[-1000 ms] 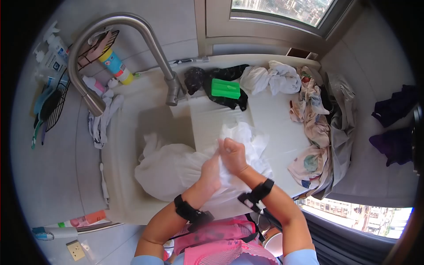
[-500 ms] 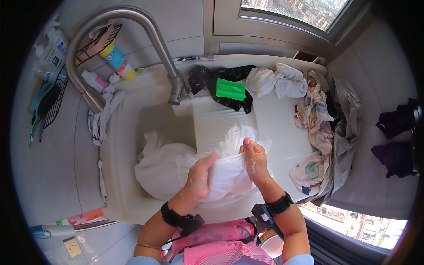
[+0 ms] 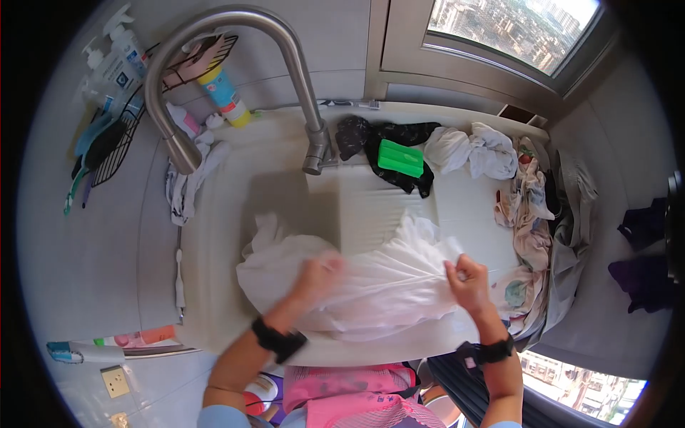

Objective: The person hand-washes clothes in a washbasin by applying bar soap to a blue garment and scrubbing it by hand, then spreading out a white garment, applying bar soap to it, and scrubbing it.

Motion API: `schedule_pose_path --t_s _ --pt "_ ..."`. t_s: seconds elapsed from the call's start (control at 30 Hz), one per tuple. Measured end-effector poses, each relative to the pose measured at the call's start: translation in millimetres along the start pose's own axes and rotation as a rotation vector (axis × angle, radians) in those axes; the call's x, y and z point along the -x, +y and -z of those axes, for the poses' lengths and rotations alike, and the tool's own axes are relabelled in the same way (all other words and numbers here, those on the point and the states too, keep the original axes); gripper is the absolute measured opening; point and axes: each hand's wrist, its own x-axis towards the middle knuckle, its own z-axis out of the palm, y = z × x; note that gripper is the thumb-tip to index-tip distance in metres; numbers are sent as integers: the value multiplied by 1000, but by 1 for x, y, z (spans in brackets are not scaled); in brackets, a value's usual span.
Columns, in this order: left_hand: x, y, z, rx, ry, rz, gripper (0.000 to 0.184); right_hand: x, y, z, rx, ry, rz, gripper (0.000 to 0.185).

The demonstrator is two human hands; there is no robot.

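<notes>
A wet-looking white cloth [image 3: 389, 282] is stretched between my two hands over the sink's washboard side, its left part bunched in the basin. My left hand [image 3: 319, 278] is blurred by motion but looks closed on the cloth at its left. At the other end my right hand [image 3: 469, 282] pinches the cloth's edge between thumb and fingers. Beyond the cloth lies a green bar of soap [image 3: 400, 158] on a dark patterned cloth [image 3: 354, 137]. The ribbed washboard [image 3: 371, 214] is partly covered by the white cloth.
A metal faucet [image 3: 314, 135] arches over the left of the white sink [image 3: 214, 285]. White bundled cloths [image 3: 492, 151] and patterned clothes [image 3: 531, 235] line the right side. Bottles [image 3: 114, 71] stand at the left wall, by a wire rack [image 3: 118, 150]. A window [image 3: 514, 32] is at the back.
My hands have moved apart, the left to the left and the right to the right, pulling the white cloth wider between them. The view has shifted slightly.
</notes>
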Motion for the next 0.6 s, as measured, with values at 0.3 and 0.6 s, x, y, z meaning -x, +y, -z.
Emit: schedule_pose_path --t_s 0.3,0.6 --pt "-42 -149 110 -836 -254 114 53 6 17 -22 88 -344 -123 52" --pt "-34 -38 257 313 163 71 34 -64 22 95 -1104 138 -123 25"
